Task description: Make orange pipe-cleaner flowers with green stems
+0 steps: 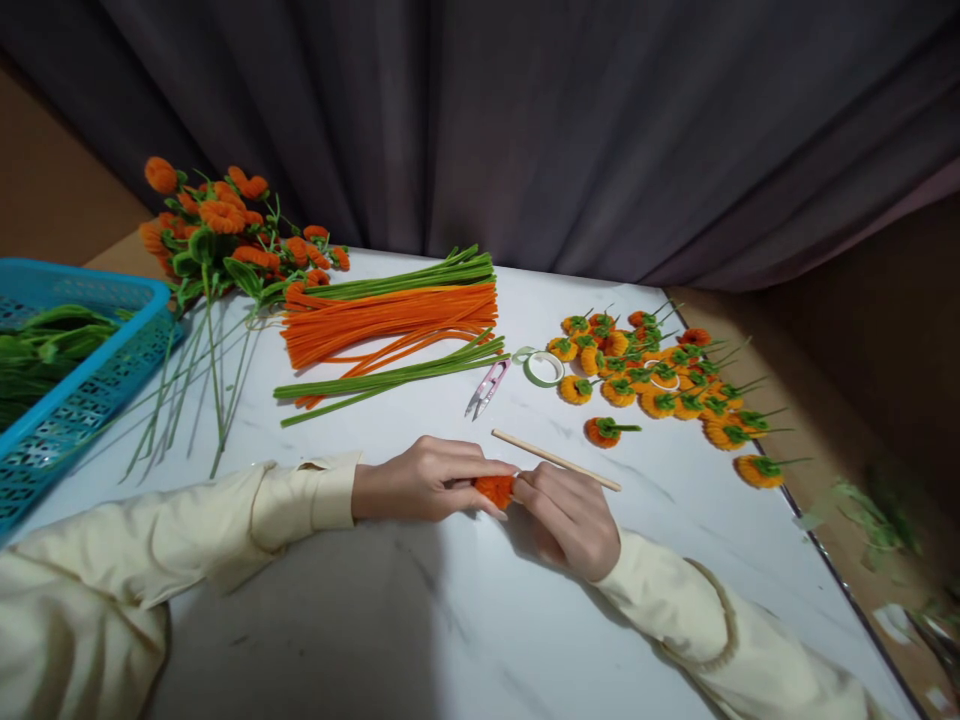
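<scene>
Pinching a fuzzy orange piece (493, 490) just nearside of the wooden stick (551, 458), left hand (429, 480) and right hand (571, 515) have fingers clamped on it; pink snips (492, 381) lie beyond the stick.

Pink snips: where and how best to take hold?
Probably by the handle end of the snips, pinched from above: they lie flat on the table, blades pointing toward the near side, away from that grip.
</scene>
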{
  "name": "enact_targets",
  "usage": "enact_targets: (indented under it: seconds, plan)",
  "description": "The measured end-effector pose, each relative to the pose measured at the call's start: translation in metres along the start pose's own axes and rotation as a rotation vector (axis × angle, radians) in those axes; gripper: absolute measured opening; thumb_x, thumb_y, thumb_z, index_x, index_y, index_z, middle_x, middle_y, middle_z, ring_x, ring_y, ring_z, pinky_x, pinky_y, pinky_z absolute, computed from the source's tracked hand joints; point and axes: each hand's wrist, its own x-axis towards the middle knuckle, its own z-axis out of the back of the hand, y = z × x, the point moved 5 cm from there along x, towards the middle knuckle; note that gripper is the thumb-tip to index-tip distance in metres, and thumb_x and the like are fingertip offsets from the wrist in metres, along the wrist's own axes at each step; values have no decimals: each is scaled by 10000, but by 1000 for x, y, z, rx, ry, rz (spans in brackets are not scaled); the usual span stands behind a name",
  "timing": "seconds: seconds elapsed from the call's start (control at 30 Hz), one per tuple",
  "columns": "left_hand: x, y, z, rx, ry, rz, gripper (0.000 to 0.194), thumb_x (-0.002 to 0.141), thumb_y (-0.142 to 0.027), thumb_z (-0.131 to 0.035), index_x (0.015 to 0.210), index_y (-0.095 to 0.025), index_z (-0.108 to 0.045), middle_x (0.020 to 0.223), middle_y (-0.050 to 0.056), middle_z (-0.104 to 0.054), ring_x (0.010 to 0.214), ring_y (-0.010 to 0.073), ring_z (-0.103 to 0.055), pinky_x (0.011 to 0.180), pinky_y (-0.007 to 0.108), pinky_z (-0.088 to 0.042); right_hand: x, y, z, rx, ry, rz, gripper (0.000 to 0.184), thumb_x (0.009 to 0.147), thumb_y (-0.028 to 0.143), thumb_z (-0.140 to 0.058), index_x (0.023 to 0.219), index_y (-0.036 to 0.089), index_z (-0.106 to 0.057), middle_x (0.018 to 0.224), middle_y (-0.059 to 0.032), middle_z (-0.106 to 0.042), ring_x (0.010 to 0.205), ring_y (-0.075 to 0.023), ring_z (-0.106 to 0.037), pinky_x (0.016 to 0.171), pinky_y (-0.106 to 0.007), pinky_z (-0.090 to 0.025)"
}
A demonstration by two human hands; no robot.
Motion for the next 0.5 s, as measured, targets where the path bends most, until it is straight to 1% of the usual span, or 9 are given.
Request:
enact_targets:
  seconds: [0.1,0.17,0.27,0.4,0.5]
  plan:
    - [1,2,0,16,19,59,349,814,-341,-609,1046,-84,-660,598,13,-541,490,81,-429,519,178,-422,-2,-4,-2,44,-21,-43,194,819,37,-365,913,144,-497,633,-59,-537,556,-157,-427,495,-269,-325]
    - [1,3,1,11,29,81,356,814,-354,-607,1039,-82,-656,592,-3,-509,498,80,-415,522,177,-409,-3,-6,-2,51,-34,-55,203,798,18,-385,914,149,-488,639,-55,-537,561,-153,-419,497,-265,-320]
    - [1,5,0,-7,54,112,345,817,-358,-603,1023,-86,-654,609,-8,-499,511,78,-403,530,178,-396,-4,-6,-3,48,-41,-57,215,778,3,-407,916,149,-483,647,-52,-536,565,-151,-414,495,-261,-312]
    - [-1,9,-3,-46,103,204,349,792,-356,-633,1003,-79,-653,586,-26,-486,503,75,-369,505,176,-368,-5,-5,-4,44,-41,-49,204,780,9,-419,913,152,-481,635,-39,-521,554,-148,-416,491,-260,-305]
    - [-1,11,-3,-84,127,248,362,766,-356,-662,997,-78,-653,589,-25,-501,509,72,-377,509,171,-372,-4,-4,-3,60,-48,-50,205,775,14,-420,911,156,-478,629,-31,-515,543,-147,-424,481,-261,-288]
